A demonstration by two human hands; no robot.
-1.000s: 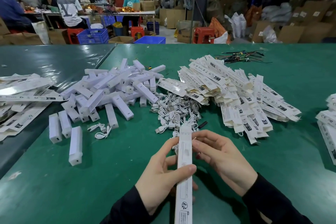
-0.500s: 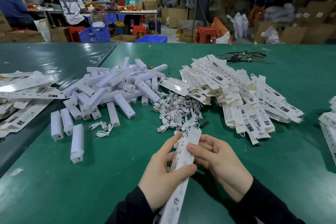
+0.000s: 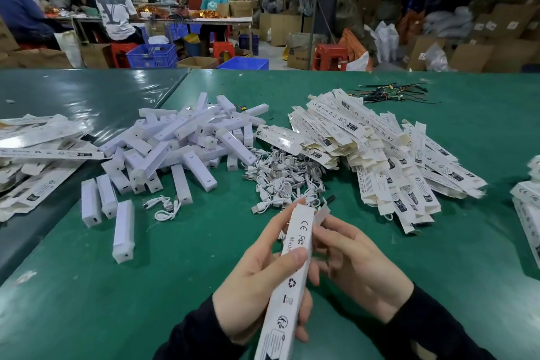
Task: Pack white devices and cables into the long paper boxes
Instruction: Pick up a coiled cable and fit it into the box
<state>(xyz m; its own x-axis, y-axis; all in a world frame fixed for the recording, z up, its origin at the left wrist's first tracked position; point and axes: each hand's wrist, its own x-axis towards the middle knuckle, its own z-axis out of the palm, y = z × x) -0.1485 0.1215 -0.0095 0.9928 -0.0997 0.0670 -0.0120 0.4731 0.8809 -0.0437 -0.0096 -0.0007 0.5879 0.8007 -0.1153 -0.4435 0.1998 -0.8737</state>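
I hold one long white paper box (image 3: 287, 283) upright and tilted, near the table's front edge. My left hand (image 3: 257, 280) wraps its middle, thumb across the printed face. My right hand (image 3: 356, 260) touches the box's upper end, where a small flap (image 3: 321, 215) stands open. A heap of white bar-shaped devices (image 3: 181, 146) lies ahead on the left. A tangle of short white cables (image 3: 283, 181) lies just beyond my hands. A big pile of flat paper boxes (image 3: 377, 149) lies to the right.
The green table (image 3: 117, 295) holds more flat boxes at the left edge (image 3: 38, 152) and right edge (image 3: 529, 199), a loose cable (image 3: 165, 207), and thin dark wires (image 3: 388, 93) at the back. Several people sit at a far table (image 3: 117, 14) among crates and cartons.
The box has tilted from straight up to leaning right at its top, and my hands have shifted slightly right with it. My right fingers moved from the top end to its side.
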